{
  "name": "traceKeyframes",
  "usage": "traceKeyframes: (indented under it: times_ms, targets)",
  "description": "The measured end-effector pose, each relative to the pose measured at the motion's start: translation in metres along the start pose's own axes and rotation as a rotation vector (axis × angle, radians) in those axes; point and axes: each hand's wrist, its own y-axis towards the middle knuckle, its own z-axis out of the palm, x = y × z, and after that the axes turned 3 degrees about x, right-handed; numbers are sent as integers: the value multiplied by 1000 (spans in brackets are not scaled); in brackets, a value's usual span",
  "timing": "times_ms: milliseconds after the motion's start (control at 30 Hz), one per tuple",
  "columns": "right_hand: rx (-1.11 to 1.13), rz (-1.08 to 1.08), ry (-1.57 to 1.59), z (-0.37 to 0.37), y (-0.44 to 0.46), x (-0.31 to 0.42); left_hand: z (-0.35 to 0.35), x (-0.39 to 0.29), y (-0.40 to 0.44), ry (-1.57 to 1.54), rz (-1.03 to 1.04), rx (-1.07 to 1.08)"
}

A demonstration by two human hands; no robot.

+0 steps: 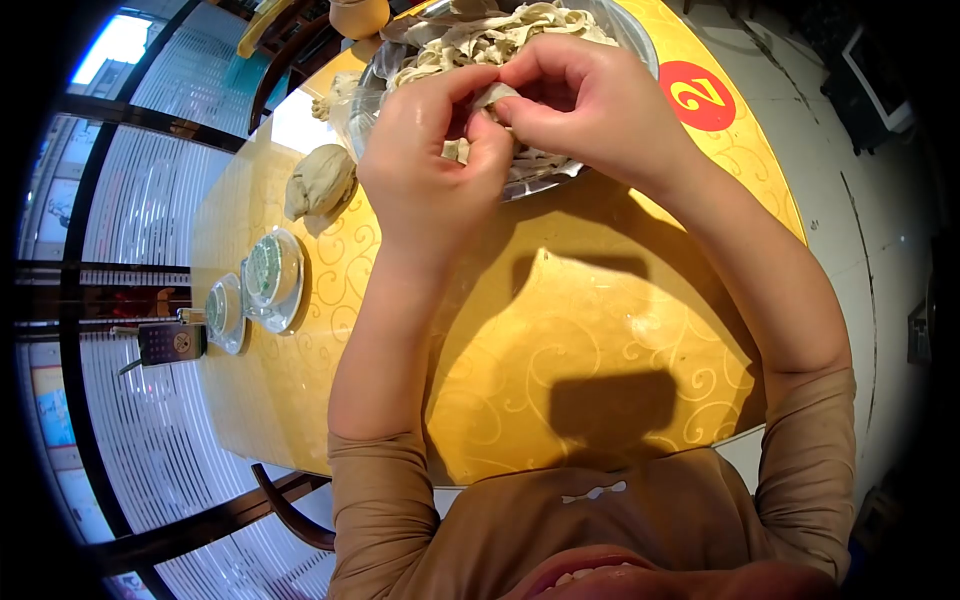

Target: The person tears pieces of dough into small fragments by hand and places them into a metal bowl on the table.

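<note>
Over the near side of a metal basin, my left hand and my right hand meet. Both are closed, with thumbs and fingers pinching one small pale piece that looks like oyster mushroom. The fingers partly cover it. Below and behind them, the basin holds a heap of torn pale strips of the same look. To the left of my left hand, a larger greyish-beige clump lies on the table, and another pale clump is beside the basin.
The yellow patterned table carries a red round number sticker at right. At left stand two green-patterned bowls on white saucers, near a dark card holder. A chair stands at the lower left.
</note>
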Motion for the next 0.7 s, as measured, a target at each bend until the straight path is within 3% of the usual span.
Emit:
traceKeyframes:
  times_ms: [167, 300, 500, 700]
  targets:
    - [-39, 23, -93, 1, -3, 8, -1, 0, 0, 13, 1, 2]
    - [-26, 14, 46, -1, 1, 1, -5, 3, 5, -78, 53, 51]
    - [42, -19, 41, -5, 3, -4, -13, 14, 3, -186, -41, 212]
    - [-31, -39, -43, 1, -2, 5, -8, 12, 4, -203, -107, 89]
